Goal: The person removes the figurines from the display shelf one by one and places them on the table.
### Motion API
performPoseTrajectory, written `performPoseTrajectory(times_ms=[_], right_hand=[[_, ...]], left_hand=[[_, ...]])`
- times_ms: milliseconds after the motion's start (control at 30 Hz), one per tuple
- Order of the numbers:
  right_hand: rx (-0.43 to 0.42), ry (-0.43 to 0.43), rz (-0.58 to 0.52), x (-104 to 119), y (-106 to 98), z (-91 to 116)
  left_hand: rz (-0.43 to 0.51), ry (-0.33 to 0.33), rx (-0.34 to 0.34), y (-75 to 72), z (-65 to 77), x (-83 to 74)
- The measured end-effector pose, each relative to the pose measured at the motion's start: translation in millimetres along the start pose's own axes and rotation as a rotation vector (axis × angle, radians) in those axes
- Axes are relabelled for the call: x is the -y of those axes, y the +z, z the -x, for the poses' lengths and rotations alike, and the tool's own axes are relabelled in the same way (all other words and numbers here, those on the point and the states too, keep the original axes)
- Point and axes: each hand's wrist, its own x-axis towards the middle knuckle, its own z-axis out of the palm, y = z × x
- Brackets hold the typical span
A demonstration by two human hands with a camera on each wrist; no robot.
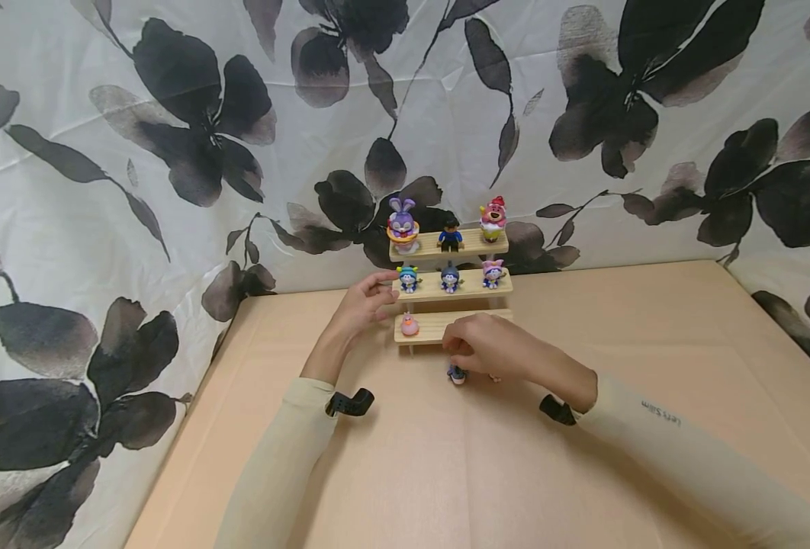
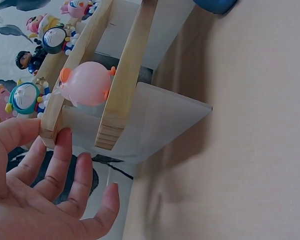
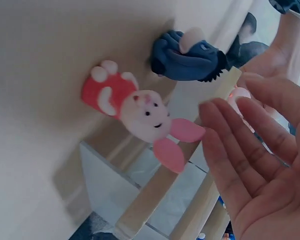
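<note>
My left hand [image 1: 367, 301] pinches the left end of the middle board of a three-tier wooden display shelf [image 2: 80, 50] between thumb and fingers, the other fingers spread. My right hand [image 1: 490, 347] hangs over the front of the bottom tier, fingers relaxed and holding nothing in the right wrist view. Close by it on the table stand a blue donkey figurine [image 3: 187, 57] and a piglet figurine [image 3: 145, 117] with pink ears and a red body. From above, the hand mostly covers both. A pink duck figurine [image 1: 409, 325] sits at the left of the bottom tier.
Three small figures in hats [image 1: 450, 278] line the middle tier. Up top are a purple rabbit figure [image 1: 403, 223], a black-haired toy figure [image 1: 450, 237] and a pink bear figure [image 1: 493, 217]. A floral cloth [image 1: 446, 114] hangs behind the wooden table [image 1: 419, 473].
</note>
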Motion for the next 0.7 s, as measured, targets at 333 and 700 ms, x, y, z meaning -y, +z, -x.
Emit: performPoseTrajectory(times_ms=[333, 700], right_hand=[[-0.188, 0.033, -0.111, -1.3, -3.8, -14.5], [-0.206, 0.107, -0.165, 1.1, -2.9, -28.3]], left_hand=[[-0.010, -0.004, -0.004, 0.2, 1.9, -0.8], [-0.009, -0.010, 0.001, -1.0, 1.7, 0.1]])
